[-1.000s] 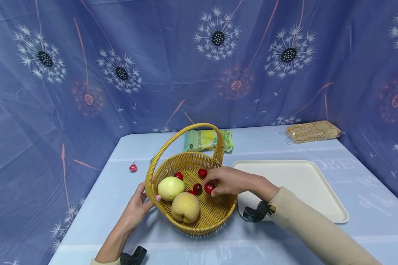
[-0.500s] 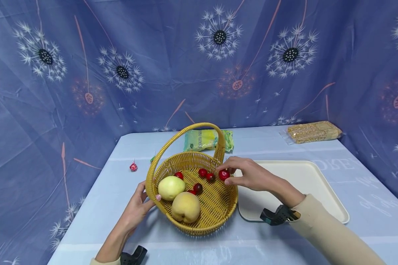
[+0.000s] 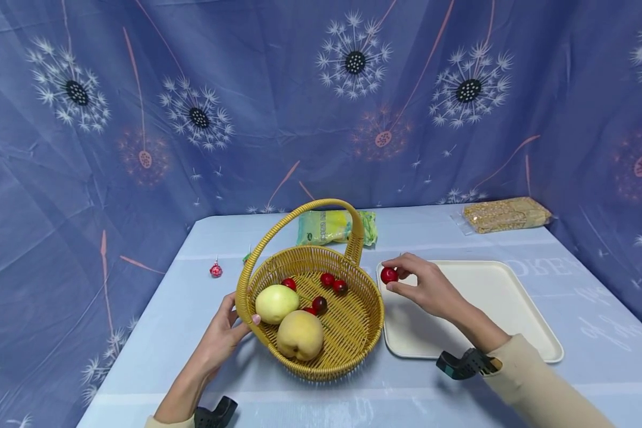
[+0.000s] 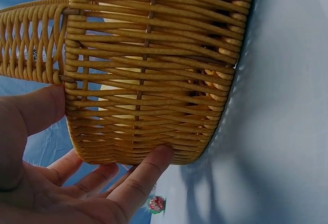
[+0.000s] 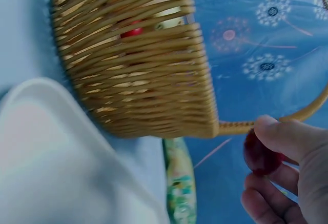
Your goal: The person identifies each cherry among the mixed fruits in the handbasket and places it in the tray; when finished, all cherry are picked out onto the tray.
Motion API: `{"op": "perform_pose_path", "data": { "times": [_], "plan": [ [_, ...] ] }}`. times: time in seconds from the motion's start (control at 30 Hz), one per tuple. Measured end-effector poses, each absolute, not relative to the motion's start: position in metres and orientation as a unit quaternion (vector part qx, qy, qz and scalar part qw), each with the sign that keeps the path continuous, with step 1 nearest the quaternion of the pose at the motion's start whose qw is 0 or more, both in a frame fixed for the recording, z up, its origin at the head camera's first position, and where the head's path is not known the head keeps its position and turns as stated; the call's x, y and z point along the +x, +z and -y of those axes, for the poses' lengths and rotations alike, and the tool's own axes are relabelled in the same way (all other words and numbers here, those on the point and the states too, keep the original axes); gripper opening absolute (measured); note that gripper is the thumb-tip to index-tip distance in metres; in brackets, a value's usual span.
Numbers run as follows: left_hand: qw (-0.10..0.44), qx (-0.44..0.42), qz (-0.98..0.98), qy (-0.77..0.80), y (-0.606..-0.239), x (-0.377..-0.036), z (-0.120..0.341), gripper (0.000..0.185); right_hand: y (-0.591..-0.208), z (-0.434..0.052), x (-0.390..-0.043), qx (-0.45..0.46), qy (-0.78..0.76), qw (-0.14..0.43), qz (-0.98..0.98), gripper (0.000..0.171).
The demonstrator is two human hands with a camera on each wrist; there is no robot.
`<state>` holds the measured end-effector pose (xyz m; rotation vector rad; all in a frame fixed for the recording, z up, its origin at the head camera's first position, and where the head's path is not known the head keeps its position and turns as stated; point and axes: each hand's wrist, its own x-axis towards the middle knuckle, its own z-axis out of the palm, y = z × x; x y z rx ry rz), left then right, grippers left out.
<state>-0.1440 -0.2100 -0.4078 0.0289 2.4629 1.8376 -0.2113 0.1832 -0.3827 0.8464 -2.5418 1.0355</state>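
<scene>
One round red fruit [image 3: 389,275] is pinched between the thumb and fingers of the right hand [image 3: 425,286] and held over the ten o'clock corner of a white tray [image 3: 481,309], which is placed at three o'clock from a wicker basket [image 3: 353,324]. At its nine o'clock side the basket is gripped by the left hand [image 3: 220,340], with the thumb set at the rim and fingers pressed against the outer wall. Inside, a pale yellow fruit [image 3: 276,304] is seen at nine o'clock, a peach-like fruit [image 3: 300,336] at seven, and five smaller dark-red fruits [image 3: 340,288] are scattered around. Beyond the basket, a green-and-yellow packet [image 3: 321,226] is laid at twelve o'clock, a red-wrapped sweet [image 3: 216,271] at ten and a golden-filled packet [image 3: 507,215] at two.
</scene>
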Motion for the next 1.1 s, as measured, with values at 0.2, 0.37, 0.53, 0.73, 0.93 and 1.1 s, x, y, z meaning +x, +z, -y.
{"op": "perform_pose_path", "data": {
  "times": [0.2, 0.37, 0.53, 0.73, 0.93, 1.1],
  "plan": [
    [0.036, 0.01, -0.804, 0.594, -0.407, -0.144, 0.21, 0.065, -0.402, -0.187, -0.214, 0.268, 0.342, 0.16, 0.886, 0.04],
    [0.038, 0.008, -0.804, 0.594, -0.407, -0.144, 0.21, 0.065, -0.415, -0.19, -0.217, 0.265, 0.321, 0.155, 0.896, 0.038],
    [0.037, 0.007, -0.804, 0.593, -0.407, -0.144, 0.21, 0.065, -0.425, -0.194, -0.218, 0.259, 0.306, 0.137, 0.906, 0.038],
    [0.036, 0.009, -0.807, 0.59, -0.407, -0.144, 0.211, 0.065, -0.433, -0.198, -0.218, 0.235, 0.302, 0.103, 0.918, 0.038],
    [0.034, 0.012, -0.807, 0.589, -0.407, -0.144, 0.211, 0.064, -0.436, -0.2, -0.217, 0.216, 0.301, 0.064, 0.927, 0.038],
    [0.036, 0.009, -0.808, 0.588, -0.406, -0.144, 0.211, 0.064, -0.438, -0.201, -0.217, 0.216, 0.289, 0.064, 0.93, 0.038]
  ]
}}
